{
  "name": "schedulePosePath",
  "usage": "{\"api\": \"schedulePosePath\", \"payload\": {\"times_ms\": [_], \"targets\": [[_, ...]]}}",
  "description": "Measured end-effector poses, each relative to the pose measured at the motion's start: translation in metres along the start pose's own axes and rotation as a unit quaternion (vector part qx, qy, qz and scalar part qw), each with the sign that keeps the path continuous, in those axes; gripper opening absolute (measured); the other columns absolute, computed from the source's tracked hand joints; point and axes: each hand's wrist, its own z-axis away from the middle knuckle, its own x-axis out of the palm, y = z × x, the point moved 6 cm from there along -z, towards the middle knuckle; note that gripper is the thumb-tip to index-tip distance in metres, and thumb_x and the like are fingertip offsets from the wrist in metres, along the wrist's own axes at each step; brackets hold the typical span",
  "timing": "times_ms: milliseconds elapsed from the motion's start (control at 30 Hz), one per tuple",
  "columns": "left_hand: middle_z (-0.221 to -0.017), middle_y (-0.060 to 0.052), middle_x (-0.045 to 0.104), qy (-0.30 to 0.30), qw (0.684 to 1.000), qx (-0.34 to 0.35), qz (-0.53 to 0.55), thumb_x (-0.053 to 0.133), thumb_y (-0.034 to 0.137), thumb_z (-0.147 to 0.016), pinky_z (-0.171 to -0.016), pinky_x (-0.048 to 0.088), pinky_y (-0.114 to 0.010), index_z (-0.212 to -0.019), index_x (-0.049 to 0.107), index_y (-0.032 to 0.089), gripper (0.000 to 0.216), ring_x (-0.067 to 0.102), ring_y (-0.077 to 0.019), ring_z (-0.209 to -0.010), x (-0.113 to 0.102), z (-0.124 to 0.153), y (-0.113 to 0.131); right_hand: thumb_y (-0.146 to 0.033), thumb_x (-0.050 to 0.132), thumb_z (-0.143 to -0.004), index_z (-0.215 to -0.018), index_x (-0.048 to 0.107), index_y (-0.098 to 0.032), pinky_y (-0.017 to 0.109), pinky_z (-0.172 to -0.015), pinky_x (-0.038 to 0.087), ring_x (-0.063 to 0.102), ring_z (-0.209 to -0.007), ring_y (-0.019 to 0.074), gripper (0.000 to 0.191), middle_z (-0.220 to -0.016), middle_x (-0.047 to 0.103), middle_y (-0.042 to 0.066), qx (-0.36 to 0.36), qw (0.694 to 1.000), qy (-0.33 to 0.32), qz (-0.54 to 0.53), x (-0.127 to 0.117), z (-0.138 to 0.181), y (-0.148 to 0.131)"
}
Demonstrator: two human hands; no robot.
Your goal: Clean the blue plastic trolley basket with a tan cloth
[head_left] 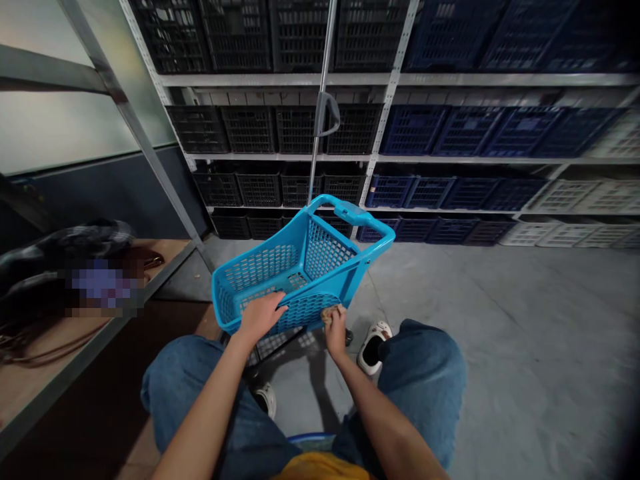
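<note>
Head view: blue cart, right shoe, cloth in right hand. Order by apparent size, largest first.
1. Blue cart
2. Right shoe
3. Cloth, visible part only; the right hand hides some

A bright blue plastic cart point(310, 308) is standing upright on the grey floor point(500, 300), its open top facing upward, its lattice walls forming a deep basket and its looped handle rising towards the right. A small, crumpled, brownish cloth point(329, 313) is pressing against the outside of its near wall, towards the handle end.
</note>
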Motion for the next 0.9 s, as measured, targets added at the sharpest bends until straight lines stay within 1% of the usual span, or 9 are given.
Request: {"api": "schedulePosePath", "payload": {"times_ms": [67, 133, 367, 433, 500, 600, 667, 800, 900], "targets": [[-0.125, -0.006, 0.065, -0.005, 1.000, -0.003, 0.000, 0.052, 0.040, -0.092, -0.085, 0.050, -0.031, -0.124, 0.058, 0.024, 0.037, 0.064, -0.0234, -0.107, -0.001, 0.000, 0.000, -0.012, 0.043, -0.072, -0.081, 0.053, -0.020, 0.033, -0.086, 0.043, 0.049, -0.091, 0.0191, 0.016, -0.091, 0.049, 0.004, 0.012, 1.000, -0.021, 0.006, 0.007, 0.016, 0.014], [-0.125, -0.006, 0.065, -0.005, 1.000, -0.003, -0.003, 0.052, 0.040, -0.091, -0.085, 0.049, -0.030, -0.124, 0.058, 0.024, 0.037, 0.063, -0.0231, -0.108, -0.001, 0.000, 0.000, -0.012, 0.042, -0.073, -0.079, 0.053, -0.020, 0.032, -0.083, 0.043, 0.050, -0.087, 0.0182, 0.015, -0.088, 0.048, 0.003, 0.016, 1.000, -0.026, 0.003, 0.008, 0.018, 0.016], [-0.123, -0.006, 0.066, 0.008, 1.000, 0.009, -0.012, 0.053, 0.040, -0.091, -0.085, 0.050, -0.030, -0.123, 0.057, 0.023, 0.037, 0.064, -0.0228, -0.106, -0.001, 0.002, 0.002, -0.010, 0.044, -0.076, -0.087, 0.054, -0.020, 0.035, -0.092, 0.041, 0.048, -0.097, 0.0188, 0.018, -0.096, 0.046, 0.004, -0.035, 0.996, 0.064, -0.053, -0.016, -0.032, -0.050], [-0.122, -0.006, 0.066, 0.010, 1.000, 0.006, -0.012, 0.052, 0.040, -0.092, -0.085, 0.050, -0.030, -0.123, 0.058, 0.023, 0.036, 0.064, -0.0228, -0.106, -0.002, 0.002, 0.002, -0.009, 0.044, -0.075, -0.089, 0.055, -0.020, 0.036, -0.094, 0.039, 0.048, -0.100, 0.0196, 0.021, -0.098, 0.047, 0.005, -0.031, 0.998, 0.043, -0.045, -0.009, -0.025, -0.048], [-0.121, -0.007, 0.066, 0.007, 1.000, 0.003, -0.010, 0.052, 0.040, -0.092, -0.085, 0.050, -0.031, -0.124, 0.057, 0.023, 0.037, 0.064, -0.0228, -0.106, -0.002, 0.002, 0.002, -0.008, 0.042, -0.073, -0.089, 0.055, -0.020, 0.035, -0.093, 0.040, 0.050, -0.099, 0.0195, 0.024, -0.100, 0.048, 0.006, -0.016, 0.999, -0.012, -0.034, 0.005, -0.006, -0.033], [-0.121, -0.007, 0.066, 0.004, 1.000, 0.000, -0.010, 0.052, 0.040, -0.092, -0.084, 0.050, -0.031, -0.124, 0.057, 0.023, 0.037, 0.064, -0.0229, -0.105, -0.002, 0.001, 0.002, -0.009, 0.042, -0.070, -0.079, 0.055, -0.020, 0.030, -0.080, 0.044, 0.052, -0.085, 0.0177, 0.019, -0.091, 0.050, 0.003, 0.002, 0.996, -0.081, -0.026, 0.019, 0.023, -0.008], [-0.122, -0.007, 0.066, 0.005, 1.000, 0.001, -0.013, 0.052, 0.040, -0.092, -0.084, 0.050, -0.031, -0.124, 0.057, 0.023, 0.037, 0.065, -0.0233, -0.104, -0.002, 0.001, 0.002, -0.010, 0.043, -0.070, -0.077, 0.055, -0.020, 0.029, -0.076, 0.044, 0.052, -0.081, 0.0173, 0.017, -0.087, 0.050, 0.002, 0.007, 0.996, -0.090, -0.025, 0.019, 0.026, -0.004], [-0.121, -0.006, 0.066, 0.012, 1.000, 0.002, -0.018, 0.051, 0.041, -0.092, -0.082, 0.050, -0.031, -0.125, 0.057, 0.024, 0.038, 0.065, -0.0235, -0.103, 0.001, 0.002, 0.001, -0.011, 0.044, -0.073, -0.089, 0.057, -0.021, 0.034, -0.088, 0.043, 0.051, -0.093, 0.0193, 0.023, -0.097, 0.050, 0.004, -0.016, 0.999, -0.024, -0.043, 0.001, -0.009, -0.036], [-0.119, -0.006, 0.067, 0.018, 1.000, 0.006, -0.024, 0.050, 0.041, -0.092, -0.081, 0.049, -0.031, -0.125, 0.056, 0.025, 0.037, 0.065, -0.0230, -0.101, 0.002, 0.002, 0.002, -0.009, 0.045, -0.073, -0.091, 0.056, -0.021, 0.038, -0.095, 0.040, 0.050, -0.100, 0.0202, 0.024, -0.102, 0.048, 0.005, -0.051, 0.997, 0.024, -0.057, -0.005, -0.027, -0.059]]}}
